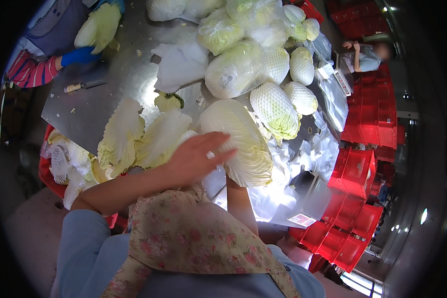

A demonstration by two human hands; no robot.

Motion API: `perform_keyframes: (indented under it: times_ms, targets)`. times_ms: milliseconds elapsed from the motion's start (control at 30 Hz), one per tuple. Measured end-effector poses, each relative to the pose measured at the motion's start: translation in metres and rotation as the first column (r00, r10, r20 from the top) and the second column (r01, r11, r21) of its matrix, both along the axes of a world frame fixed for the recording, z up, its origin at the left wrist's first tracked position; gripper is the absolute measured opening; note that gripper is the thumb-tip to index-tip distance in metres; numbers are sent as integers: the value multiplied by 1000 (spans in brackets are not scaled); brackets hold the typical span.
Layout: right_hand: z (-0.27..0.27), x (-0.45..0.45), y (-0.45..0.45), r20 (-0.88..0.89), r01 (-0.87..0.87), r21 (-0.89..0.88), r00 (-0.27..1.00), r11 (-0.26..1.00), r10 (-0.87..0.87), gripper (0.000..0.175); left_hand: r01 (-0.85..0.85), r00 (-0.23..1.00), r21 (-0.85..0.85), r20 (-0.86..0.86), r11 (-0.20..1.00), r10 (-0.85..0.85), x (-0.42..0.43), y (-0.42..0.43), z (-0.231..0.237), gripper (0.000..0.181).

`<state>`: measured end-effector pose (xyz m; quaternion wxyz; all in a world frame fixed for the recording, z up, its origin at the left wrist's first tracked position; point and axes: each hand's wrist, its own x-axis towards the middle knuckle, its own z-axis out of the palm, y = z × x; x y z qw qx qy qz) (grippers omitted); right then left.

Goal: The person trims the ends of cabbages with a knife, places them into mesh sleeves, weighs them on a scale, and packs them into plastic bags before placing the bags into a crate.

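A large napa cabbage point(238, 138), bare of wrapping, lies tilted in front of me. My left hand point(201, 156), somewhat blurred, reaches across to its left side with fingers apart; whether the fingertips touch the leaves is unclear. A small white spot shows by the fingers. My right forearm point(241, 201) runs up behind the cabbage, which hides the right hand. Two loose outer leaves, a left leaf point(121, 132) and a right leaf point(165, 138), rest on the metal table point(126, 63) beside my left hand. A smaller leaf piece point(168, 101) lies beyond them.
Foam-netted cabbages point(273, 110) and bagged cabbages point(234, 70) crowd the far side. Plastic bags point(283, 167) lie at right, near a scale point(342, 82). A knife point(83, 85) lies at left, near a co-worker's blue-gloved hand point(78, 57). A red bin point(54, 182) holds trimmings. Red crates point(368, 111) stand right.
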<state>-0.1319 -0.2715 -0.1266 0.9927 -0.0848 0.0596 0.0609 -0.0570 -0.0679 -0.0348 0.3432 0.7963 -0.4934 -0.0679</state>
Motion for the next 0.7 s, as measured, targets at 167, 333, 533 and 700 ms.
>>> perform_keyframes:
  times_ms: [167,333,533,700]
  targets:
    - [0,4,8,23,78,27,997,997,-78,51,-120,985,-78,116,990,128,42,11,37,99]
    - [17,3,2,92,125,5,988,992,-125,52,-117,990,-249,-103,961,94,46,17,53,86]
    - [2,11,19,94,103,62,990,993,-108,53,-507,765,-320,-594,800,248,5,7,1,46]
    - [-13,-19,63,320,-59,-55,945,997,73,55,-855,-62,-68,-971,514,-231,2,11,-16,47]
